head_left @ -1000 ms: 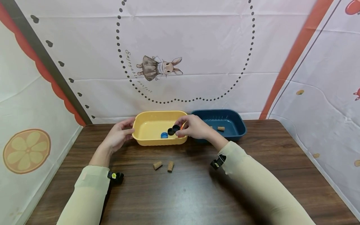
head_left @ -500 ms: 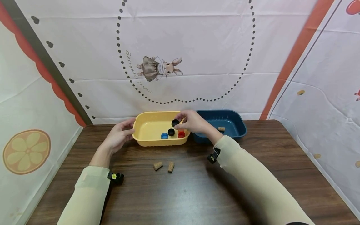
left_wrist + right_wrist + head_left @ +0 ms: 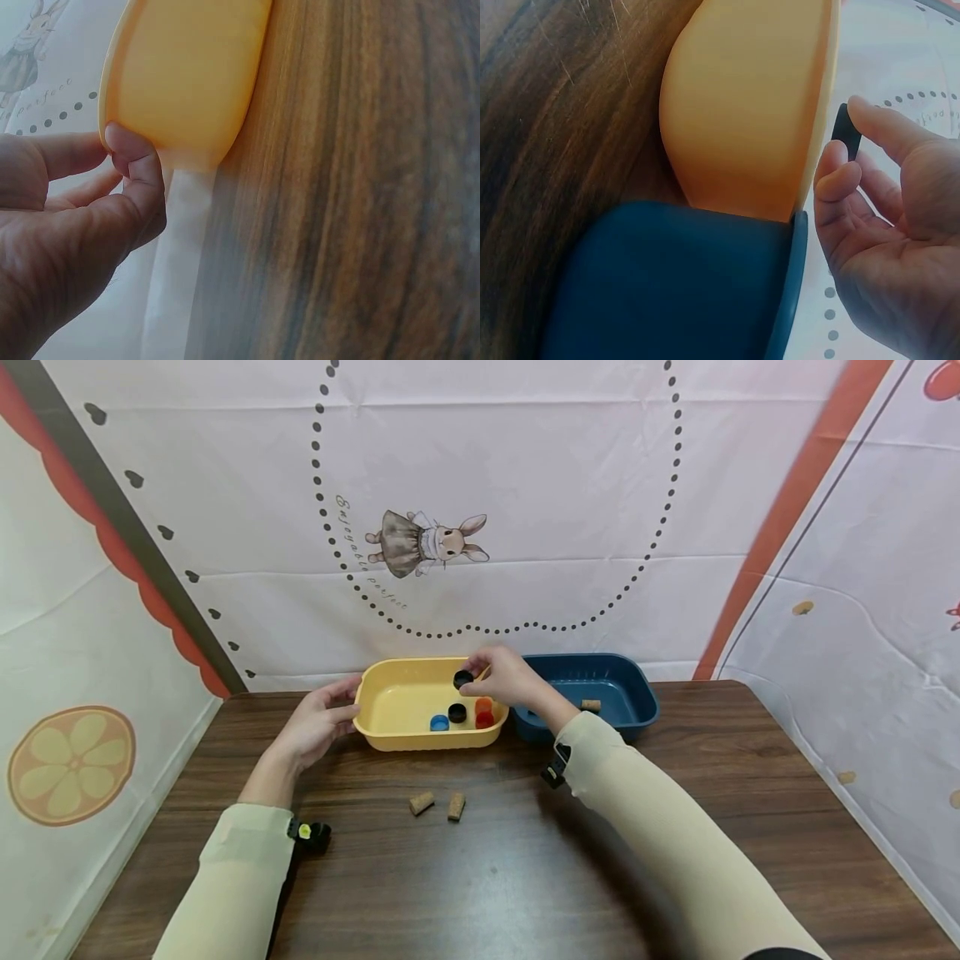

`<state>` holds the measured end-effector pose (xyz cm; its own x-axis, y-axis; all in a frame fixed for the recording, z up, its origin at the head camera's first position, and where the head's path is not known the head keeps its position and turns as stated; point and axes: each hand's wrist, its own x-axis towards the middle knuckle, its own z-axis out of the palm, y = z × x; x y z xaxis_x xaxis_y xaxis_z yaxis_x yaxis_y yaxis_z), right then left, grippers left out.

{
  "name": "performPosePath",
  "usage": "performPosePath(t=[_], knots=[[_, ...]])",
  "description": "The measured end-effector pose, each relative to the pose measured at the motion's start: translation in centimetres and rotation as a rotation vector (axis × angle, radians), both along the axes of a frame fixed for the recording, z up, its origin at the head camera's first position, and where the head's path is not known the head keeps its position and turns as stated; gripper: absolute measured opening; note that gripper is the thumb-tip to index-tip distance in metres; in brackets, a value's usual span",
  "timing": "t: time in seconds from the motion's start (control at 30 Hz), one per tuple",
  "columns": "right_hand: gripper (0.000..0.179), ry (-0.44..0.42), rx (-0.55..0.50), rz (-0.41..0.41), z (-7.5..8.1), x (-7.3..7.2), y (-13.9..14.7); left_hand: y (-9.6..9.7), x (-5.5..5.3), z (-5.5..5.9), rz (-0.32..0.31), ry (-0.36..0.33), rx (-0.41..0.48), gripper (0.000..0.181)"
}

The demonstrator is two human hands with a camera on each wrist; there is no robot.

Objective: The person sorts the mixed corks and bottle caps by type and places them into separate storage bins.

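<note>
My left hand (image 3: 318, 722) pinches the left end of the yellow plastic tray (image 3: 401, 742); in the left wrist view the thumb lies at the rim with fingers behind it. Over the tray's right half, my right hand (image 3: 510, 679) holds a black bottle cap (image 3: 462, 680) between thumb and fingers. That cap shows edge-on, as a thin black bottle cap (image 3: 847, 133), in the right wrist view. Inside the tray lie a blue cap (image 3: 438, 722), another black cap (image 3: 457, 712), a red cap (image 3: 484, 719) and an orange cap (image 3: 483, 704).
A dark blue tray (image 3: 637, 703) adjoins the yellow one on its right, with a cork (image 3: 591, 705) inside and part of it behind my right hand. Two corks, a left cork (image 3: 422, 802) and a right cork (image 3: 456, 807), lie on the wooden table (image 3: 480, 885) in front.
My right hand has lifted the black cap away from the other black cap and moved slightly back, uncovering the red and orange caps. The left hand has stayed at the tray.
</note>
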<state>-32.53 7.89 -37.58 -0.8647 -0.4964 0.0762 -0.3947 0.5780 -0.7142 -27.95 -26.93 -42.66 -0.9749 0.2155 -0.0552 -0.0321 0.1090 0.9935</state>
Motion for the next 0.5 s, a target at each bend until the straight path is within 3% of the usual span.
performPosePath(t=[0.5], knots=[[0.04, -0.018, 0.023, -0.079, -0.5, -1.3, -0.5, -0.2, -0.1, -0.2, -0.003, -0.002, -0.001, 0.064]])
